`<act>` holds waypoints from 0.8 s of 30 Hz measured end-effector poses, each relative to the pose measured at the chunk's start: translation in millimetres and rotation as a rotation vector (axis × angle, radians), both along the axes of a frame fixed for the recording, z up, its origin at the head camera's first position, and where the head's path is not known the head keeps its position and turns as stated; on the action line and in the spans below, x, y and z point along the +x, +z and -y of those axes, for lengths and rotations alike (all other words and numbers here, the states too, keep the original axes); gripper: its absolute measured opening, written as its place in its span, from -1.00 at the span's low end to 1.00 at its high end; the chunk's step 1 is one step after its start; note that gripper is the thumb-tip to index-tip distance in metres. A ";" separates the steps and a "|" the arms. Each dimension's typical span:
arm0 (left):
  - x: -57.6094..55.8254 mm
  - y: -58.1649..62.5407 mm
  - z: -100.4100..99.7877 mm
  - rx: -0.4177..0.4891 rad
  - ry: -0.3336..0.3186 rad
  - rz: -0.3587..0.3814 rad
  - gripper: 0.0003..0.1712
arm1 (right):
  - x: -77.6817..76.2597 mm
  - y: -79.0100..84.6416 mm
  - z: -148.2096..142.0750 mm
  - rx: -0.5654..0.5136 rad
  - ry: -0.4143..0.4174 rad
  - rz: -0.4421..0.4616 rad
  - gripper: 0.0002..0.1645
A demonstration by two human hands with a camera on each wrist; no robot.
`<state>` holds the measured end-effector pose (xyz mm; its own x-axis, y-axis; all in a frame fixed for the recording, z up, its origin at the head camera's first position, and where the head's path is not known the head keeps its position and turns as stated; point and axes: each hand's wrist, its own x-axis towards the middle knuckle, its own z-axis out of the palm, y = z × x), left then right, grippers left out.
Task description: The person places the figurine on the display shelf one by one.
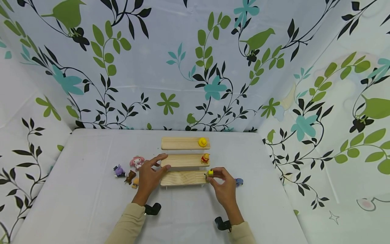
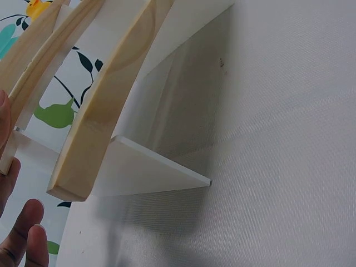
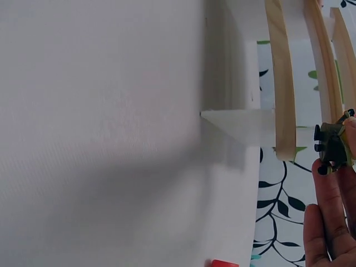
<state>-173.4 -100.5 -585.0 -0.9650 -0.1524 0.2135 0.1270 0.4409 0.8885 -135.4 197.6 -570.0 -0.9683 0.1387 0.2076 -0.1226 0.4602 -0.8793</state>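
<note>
A three-tier wooden shelf (image 1: 182, 178) on clear supports stands mid-table. My left hand (image 1: 148, 178) holds the left end of its middle board (image 1: 179, 160) between thumb and index finger; other fingers (image 2: 36, 245) are spread in the left wrist view. Beside the right end of the lowest board, my right hand (image 1: 226, 188) pinches a small toy figure (image 1: 210, 173) with a yellow top. Its dark green and black underside shows in the right wrist view. A yellow duck (image 1: 202, 142) sits on the top board, and a red-and-yellow bear figure (image 1: 205, 158) on the middle one.
Left of the shelf lie several figures: a purple one (image 1: 119, 171), a pink one (image 1: 137, 162), a brown one (image 1: 130, 176) and an orange one (image 1: 135, 183). A blue figure (image 1: 239, 182) lies right of my right hand. Patterned cloth (image 1: 182, 67) rises behind the table.
</note>
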 end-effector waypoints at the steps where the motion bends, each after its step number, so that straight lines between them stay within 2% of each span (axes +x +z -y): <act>1: 0.0 0.0 0.0 -0.001 0.000 0.000 -0.48 | 0.0 -0.5 1.0 0.003 0.002 0.002 -0.56; 12: -0.5 -0.8 0.1 -0.007 -0.001 -0.004 -0.47 | -0.5 -6.3 8.3 -0.020 0.001 0.059 -0.57; 24: 0.1 0.9 0.1 0.000 -0.009 0.002 -0.48 | -2.2 -9.5 9.7 -0.031 0.016 0.068 -0.58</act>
